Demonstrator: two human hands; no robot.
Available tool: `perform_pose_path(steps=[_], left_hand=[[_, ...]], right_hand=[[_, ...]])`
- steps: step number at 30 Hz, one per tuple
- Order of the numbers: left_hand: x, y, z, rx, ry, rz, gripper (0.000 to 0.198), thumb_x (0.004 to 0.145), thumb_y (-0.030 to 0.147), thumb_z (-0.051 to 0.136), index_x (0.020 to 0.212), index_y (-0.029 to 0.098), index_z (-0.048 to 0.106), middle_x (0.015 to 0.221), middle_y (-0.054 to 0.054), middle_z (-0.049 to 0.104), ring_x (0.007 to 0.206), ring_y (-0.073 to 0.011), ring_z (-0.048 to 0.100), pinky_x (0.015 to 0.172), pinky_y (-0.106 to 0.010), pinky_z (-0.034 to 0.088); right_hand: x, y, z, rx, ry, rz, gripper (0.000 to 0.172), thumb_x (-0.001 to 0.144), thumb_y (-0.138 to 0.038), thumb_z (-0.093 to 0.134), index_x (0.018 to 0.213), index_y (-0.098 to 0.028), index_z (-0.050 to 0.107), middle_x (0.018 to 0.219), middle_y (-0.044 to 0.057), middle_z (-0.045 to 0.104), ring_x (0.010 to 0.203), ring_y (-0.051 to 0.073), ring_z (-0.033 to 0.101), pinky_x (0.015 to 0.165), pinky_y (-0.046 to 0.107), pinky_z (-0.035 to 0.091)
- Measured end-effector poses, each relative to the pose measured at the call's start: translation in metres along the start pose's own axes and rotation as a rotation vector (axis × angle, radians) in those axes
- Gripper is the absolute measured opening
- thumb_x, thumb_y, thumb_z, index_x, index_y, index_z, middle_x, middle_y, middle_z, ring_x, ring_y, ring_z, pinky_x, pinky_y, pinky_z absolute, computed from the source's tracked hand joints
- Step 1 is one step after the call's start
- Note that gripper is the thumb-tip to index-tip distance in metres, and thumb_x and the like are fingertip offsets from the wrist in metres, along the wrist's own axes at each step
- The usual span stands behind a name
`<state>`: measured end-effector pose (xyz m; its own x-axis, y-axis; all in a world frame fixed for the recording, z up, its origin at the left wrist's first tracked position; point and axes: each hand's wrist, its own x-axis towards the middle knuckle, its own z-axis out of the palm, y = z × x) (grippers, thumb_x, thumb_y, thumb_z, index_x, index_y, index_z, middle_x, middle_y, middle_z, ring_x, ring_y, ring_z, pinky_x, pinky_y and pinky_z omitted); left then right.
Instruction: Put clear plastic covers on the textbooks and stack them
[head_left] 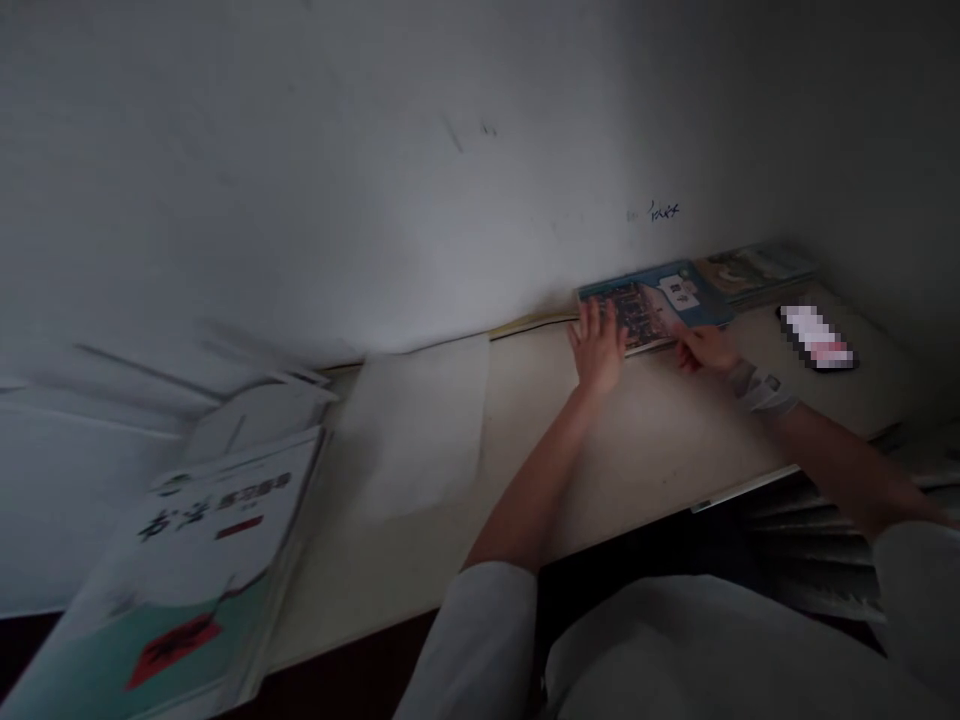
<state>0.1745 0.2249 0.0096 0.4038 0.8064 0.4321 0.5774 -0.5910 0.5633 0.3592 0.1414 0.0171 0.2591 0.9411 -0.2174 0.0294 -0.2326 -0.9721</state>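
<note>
Pale, matte cloth of the wearer's shirt (697, 650) lies closest, its short sleeves ending above two bare forearms. Beyond it spreads a smooth, cream-coloured worktop (652, 440) set against a scuffed white wall (480, 200). At the wall's foot, right of centre, a thin rectangular blue book (654, 302) lies flat, its cover printed with a city scene and a white label. The left hand (598, 348) rests on its left part, fingers spread, that grip released; the right hand (711, 350) is curled at its near right edge, and whether its grip pinches the cover I cannot tell. A translucent band (769, 393) circles the right wrist. Just beyond, another illustrated book (757, 268) touches the wall, with a dark-edged phone (817, 338) near it. To the left lie a plain white sheet (424, 425) and a soft-covered green-and-white book (202, 560) atop other paper.
</note>
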Motion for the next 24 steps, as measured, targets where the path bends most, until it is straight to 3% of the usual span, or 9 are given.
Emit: perform_pose_path(steps=[2,4,7,9,13,19,24], left_hand=[[-0.002,0.009,0.000,0.096,-0.164,0.184,0.051,0.092,0.038,0.048,0.139,0.017,0.046,0.153,-0.015,0.032,0.146,-0.0309,0.015,0.115,-0.057,-0.002],[0.000,0.013,0.002,0.133,-0.279,0.256,0.051,0.091,0.039,0.050,0.136,0.016,0.050,0.150,-0.017,0.037,0.144,-0.0343,0.019,0.115,-0.059,-0.002],[0.005,0.009,0.008,0.142,-0.358,0.221,0.051,0.091,0.038,0.052,0.136,0.014,0.051,0.147,-0.020,0.040,0.140,-0.0403,0.026,0.113,-0.062,0.007],[0.007,0.002,0.010,0.134,-0.385,0.221,0.052,0.089,0.037,0.055,0.137,0.015,0.051,0.148,-0.020,0.039,0.138,-0.0416,0.030,0.112,-0.062,0.013],[0.009,-0.008,0.012,0.177,-0.398,0.248,0.054,0.089,0.036,0.056,0.139,0.018,0.049,0.150,-0.018,0.036,0.138,-0.0408,0.031,0.112,-0.060,0.016],[0.013,-0.010,0.012,0.321,-0.422,0.292,0.055,0.091,0.039,0.051,0.142,0.019,0.044,0.151,-0.017,0.035,0.136,-0.0389,0.034,0.109,-0.057,0.023],[0.015,-0.003,0.008,0.453,-0.413,0.375,0.051,0.093,0.040,0.048,0.139,0.018,0.047,0.144,-0.018,0.045,0.126,-0.0373,0.046,0.102,-0.053,0.035]], right_hand=[[0.001,-0.008,-0.006,-0.171,0.091,-0.185,0.032,0.081,-0.049,0.062,0.086,-0.018,0.065,0.104,0.016,0.067,0.117,0.033,0.054,0.101,0.047,0.041],[0.008,-0.013,-0.016,-0.521,0.090,-0.419,0.038,0.081,-0.044,0.063,0.108,-0.018,0.063,0.129,0.015,0.058,0.131,0.033,0.040,0.112,0.049,0.026],[0.024,-0.008,-0.033,-1.143,-0.043,-0.730,0.049,0.088,-0.042,0.054,0.129,-0.015,0.054,0.142,0.018,0.047,0.134,0.035,0.037,0.114,0.055,0.018],[0.033,0.001,-0.042,-1.331,-0.091,-0.784,0.051,0.092,-0.042,0.047,0.135,-0.015,0.049,0.144,0.019,0.044,0.135,0.035,0.037,0.113,0.056,0.018],[0.043,0.016,-0.051,-1.395,-0.067,-0.799,0.054,0.095,-0.045,0.039,0.140,-0.014,0.044,0.147,0.020,0.040,0.135,0.034,0.036,0.113,0.055,0.019],[0.047,0.015,-0.050,-1.374,-0.092,-0.786,0.055,0.095,-0.046,0.037,0.140,-0.016,0.043,0.146,0.019,0.041,0.134,0.035,0.036,0.110,0.054,0.022],[0.052,0.015,-0.053,-1.444,-0.073,-0.840,0.053,0.096,-0.049,0.035,0.130,-0.013,0.053,0.134,0.021,0.052,0.122,0.033,0.049,0.102,0.049,0.034]])
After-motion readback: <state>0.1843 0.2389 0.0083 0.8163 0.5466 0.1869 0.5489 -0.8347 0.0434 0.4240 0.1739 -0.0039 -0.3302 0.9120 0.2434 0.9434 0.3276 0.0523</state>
